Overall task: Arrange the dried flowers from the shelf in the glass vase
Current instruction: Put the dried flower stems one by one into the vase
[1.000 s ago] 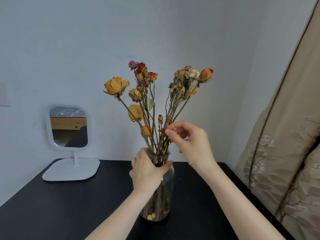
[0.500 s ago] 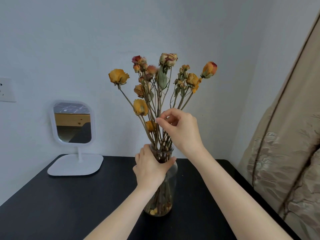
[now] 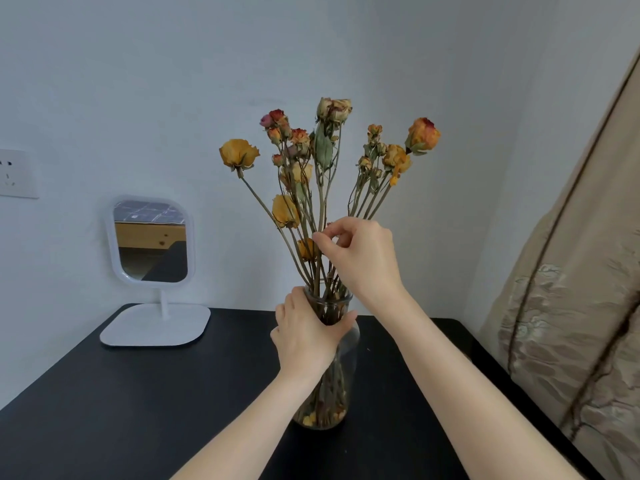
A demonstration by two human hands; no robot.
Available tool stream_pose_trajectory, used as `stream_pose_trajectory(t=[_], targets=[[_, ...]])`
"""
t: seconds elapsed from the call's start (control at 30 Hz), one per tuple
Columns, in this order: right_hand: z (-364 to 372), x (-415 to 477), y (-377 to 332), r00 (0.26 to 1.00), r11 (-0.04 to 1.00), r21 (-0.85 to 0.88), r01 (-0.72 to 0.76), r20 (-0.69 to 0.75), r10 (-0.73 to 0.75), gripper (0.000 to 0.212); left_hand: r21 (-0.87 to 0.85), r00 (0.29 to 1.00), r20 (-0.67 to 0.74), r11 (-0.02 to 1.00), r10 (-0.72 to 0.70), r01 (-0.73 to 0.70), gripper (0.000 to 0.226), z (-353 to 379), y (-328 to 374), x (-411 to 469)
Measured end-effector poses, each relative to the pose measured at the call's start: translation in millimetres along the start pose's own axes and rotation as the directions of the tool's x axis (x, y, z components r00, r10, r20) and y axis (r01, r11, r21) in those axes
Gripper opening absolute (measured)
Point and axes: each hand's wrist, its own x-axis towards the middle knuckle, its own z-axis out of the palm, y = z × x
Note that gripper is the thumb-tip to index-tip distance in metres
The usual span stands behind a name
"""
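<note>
Gripping the vase (image 3: 348, 355) neck, the left hand (image 3: 304, 336) steadies it. The right hand (image 3: 363, 258) pinches brittle stems (image 3: 320, 202) low; the flowers (image 3: 239, 154) probably crumble.

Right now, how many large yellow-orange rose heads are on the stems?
5 clearly: far-left bloom, one lower on the left, a small one beside the right hand, a middle-right one, and the top-right bloom. Others may hide behind stems.

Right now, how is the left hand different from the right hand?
The left hand wraps around the clear glass vase's neck; the right hand pinches a thin dried stem higher up. The left hand sits low, the right hand above the rim. Both are bare.
</note>
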Motion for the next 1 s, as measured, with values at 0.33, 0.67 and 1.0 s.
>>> stream_pose_trajectory(t=[0.33, 0.67, 1.0], targets=[[-4.5, -4.6, 6.4, 1.0, 1.0, 0.019, -0.024, -0.02, 0.024, 0.014, 0.039, 0.999, -0.042, 0.999, -0.007, 0.008, 0.06, 8.7, 4.5, -1.4], [-23.5, -6.2, 17.0, 0.998, 0.979, 0.194, -0.065, 0.027, 0.061, 0.018, 0.05, 0.995, -0.103, 0.999, 0.015, -0.009, 0.065, 20.0, 5.7, -0.1], [-22.2, -10.1, 22.4, 0.993, 0.943, 0.328, -0.061, -0.077, 0.091, 0.015, 0.068, 0.995, -0.099, 0.997, 0.026, -0.019, 0.066, 22.0, 2.7, 3.0]])
